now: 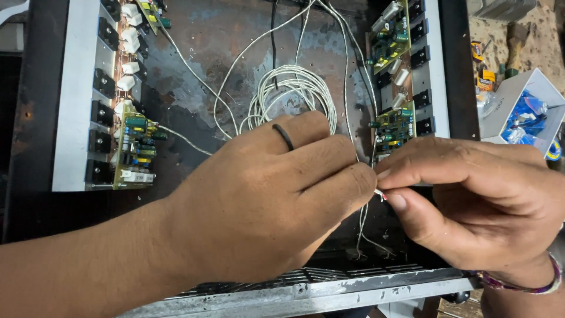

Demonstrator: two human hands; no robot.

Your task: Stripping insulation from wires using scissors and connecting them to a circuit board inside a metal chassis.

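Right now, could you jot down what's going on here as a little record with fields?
Setting: open metal chassis seen from above
Left hand: pinching a thin white wire end, black ring on one finger
Right hand: fingertips meeting the left hand's at the same wire end, beaded bracelet on the wrist
Wire coil: white, loose, lying on the chassis floor behind the hands
Circuit boards: one at left, one at right, mounted along the sides
Beside the chassis: white box with blue packets, far right

wire coil (pixel 294 88): white | circuit boards (pixel 136 144): green | ring (pixel 283 136): black | heatsink rails (pixel 73 100): pale grey | box (pixel 524 112): white, blue packets inside
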